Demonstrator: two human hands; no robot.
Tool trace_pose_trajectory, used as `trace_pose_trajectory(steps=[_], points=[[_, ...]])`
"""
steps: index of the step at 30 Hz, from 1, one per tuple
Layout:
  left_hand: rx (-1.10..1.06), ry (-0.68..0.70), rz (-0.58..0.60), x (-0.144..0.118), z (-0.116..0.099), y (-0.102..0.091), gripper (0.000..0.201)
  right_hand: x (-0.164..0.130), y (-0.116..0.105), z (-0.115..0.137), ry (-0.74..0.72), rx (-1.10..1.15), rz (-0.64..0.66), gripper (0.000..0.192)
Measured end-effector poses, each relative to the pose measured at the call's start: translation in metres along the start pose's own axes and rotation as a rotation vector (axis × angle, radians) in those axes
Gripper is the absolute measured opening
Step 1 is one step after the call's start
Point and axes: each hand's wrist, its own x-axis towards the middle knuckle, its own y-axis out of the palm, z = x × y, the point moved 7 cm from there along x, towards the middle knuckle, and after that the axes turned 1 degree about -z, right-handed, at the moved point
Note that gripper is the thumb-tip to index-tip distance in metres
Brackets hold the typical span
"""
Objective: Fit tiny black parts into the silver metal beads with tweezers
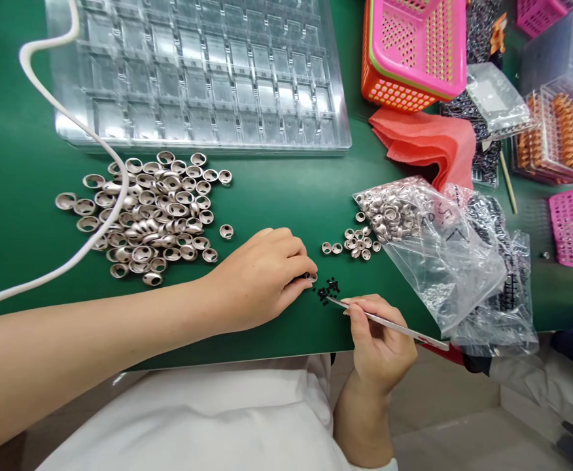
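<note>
Two hands, left hand (261,278) near table edge (247,358), right hand (377,347) overhanging

Rings (149,216): shiny metal. Tray (198,72): clear glossy plastic. Mat (277,196): matt green. Bag (434,248), 3 o'clock: crinkled clear film.

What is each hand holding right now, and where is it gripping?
The right hand pinches slim tweezers near mid-length, their tip at the small black parts. The left hand pinches a small metal ring at its fingertips.
</note>
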Motion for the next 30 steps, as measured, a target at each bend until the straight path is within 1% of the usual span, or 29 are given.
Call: trace_pose_trajectory(steps=[3, 10, 17, 22, 25, 30], points=[[-0.003, -0.005, 0.003, 0.0, 0.0, 0.0, 0.012, 0.0, 0.0, 0.001, -0.018, 0.007, 0.016, 0.019], [-0.001, 0.01, -0.005, -0.001, -0.001, 0.0, 0.013, -0.001, -0.001, -0.001, 0.004, -0.04, 0.01, 0.013], [-0.023, -0.018, -0.001, 0.0, 0.001, 0.0, 0.01, 0.0, -0.007, 0.003, -0.005, 0.005, -0.053, 0.013], [-0.029, -0.02, 0.001, 0.0, 0.001, 0.001, 0.01, 0.01, -0.004, 0.014, -0.042, 0.032, -0.123, 0.016], [-0.03, -0.023, 0.005, 0.0, 0.001, 0.001, 0.011, 0.015, 0.006, 0.018, -0.052, 0.018, -0.084, 0.017], [-0.026, -0.008, -0.015, 0.001, -0.002, 0.0, 0.01, 0.017, 0.023, 0.016, -0.098, 0.009, 0.073, 0.026]])
